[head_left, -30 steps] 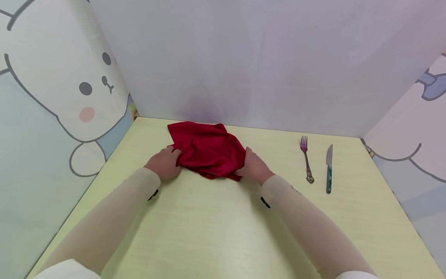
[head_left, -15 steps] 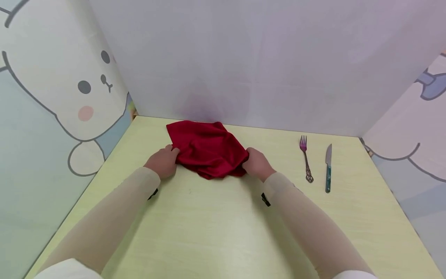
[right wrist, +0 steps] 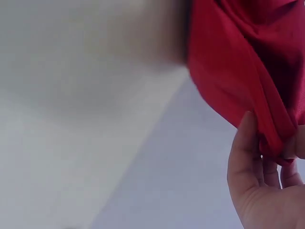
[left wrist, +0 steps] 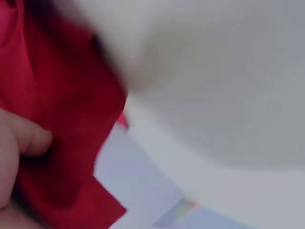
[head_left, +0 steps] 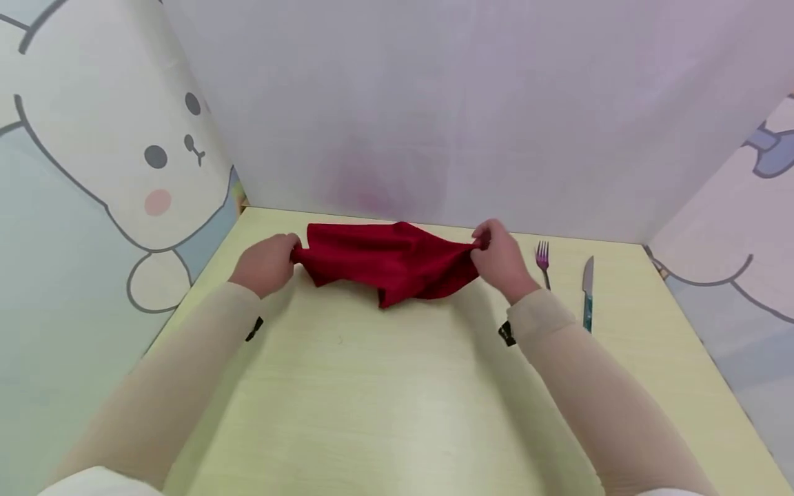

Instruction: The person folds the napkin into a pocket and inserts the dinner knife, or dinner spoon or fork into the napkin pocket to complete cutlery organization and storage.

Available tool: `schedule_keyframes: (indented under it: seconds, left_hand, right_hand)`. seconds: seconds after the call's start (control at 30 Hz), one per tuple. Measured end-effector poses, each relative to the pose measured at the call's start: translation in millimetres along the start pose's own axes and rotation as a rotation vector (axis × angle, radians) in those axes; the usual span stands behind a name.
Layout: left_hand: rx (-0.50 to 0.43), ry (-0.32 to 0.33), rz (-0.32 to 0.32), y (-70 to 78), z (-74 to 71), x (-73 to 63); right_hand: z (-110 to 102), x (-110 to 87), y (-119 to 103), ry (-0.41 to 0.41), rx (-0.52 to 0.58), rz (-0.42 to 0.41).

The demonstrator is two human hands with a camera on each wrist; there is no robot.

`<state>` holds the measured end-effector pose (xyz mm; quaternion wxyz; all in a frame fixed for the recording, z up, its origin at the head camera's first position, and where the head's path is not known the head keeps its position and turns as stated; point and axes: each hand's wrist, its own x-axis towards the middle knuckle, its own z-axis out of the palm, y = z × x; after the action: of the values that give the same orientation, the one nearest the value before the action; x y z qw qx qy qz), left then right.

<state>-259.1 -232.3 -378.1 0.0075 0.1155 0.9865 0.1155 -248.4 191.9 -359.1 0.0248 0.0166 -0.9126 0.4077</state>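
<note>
A red cloth [head_left: 391, 258] with a satin sheen stretches between the two hands near the back of the table, its lower edge hanging in folds. My left hand [head_left: 267, 265] pinches its left corner, and in the left wrist view a thumb [left wrist: 33, 138] presses on the fabric. At the opposite corner my right hand [head_left: 501, 260] grips a gathered bit of cloth; the right wrist view shows the fingers [right wrist: 243, 157] curled round the bunched red fabric [right wrist: 267, 95].
To the right of the right hand lie a fork [head_left: 542, 256] and a green-handled knife [head_left: 588, 293], both partly covered by the right arm. Behind the pale wooden table [head_left: 372, 399] hangs a whitish sheet [head_left: 422, 124]. Cartoon-printed panels [head_left: 68, 275] flank both sides.
Both hands have risen and moved apart, the right one farther, up to beside the fork. The crumpled cloth that lay on the table is now lifted and pulled wide between them.
</note>
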Motion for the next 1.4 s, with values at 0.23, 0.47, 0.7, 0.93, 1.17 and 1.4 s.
schedule_keyframes:
  seconds: [0.23,0.47,0.7,0.93,1.17,1.4]
  left_hand:
    - [-0.129,0.160,-0.043,7.6,-60.2,-7.8]
    - [-0.089,0.062,-0.026,0.4,-54.6,-3.0]
    - [-0.043,-0.073,0.002,-7.8,-6.6,2.3]
    - [-0.042,-0.089,0.009,-4.3,6.9,2.3]
    - [-0.041,-0.093,0.001,-3.8,13.0,0.7]
    - [-0.040,-0.084,0.000,-6.1,19.0,-0.2]
  right_hand:
    - [-59,4.0,-26,0.162,0.003,-0.093]
    - [-60,7.4,-6,0.129,-0.064,-0.097]
    - [-32,12.3,28,0.045,-0.245,-0.052]
    - [-26,2.5,31,0.079,-0.444,-0.137]
    - [-20,-18.9,24,-0.181,-0.455,-0.208]
    - [-1,-29.2,35,-0.297,-0.567,-0.156]
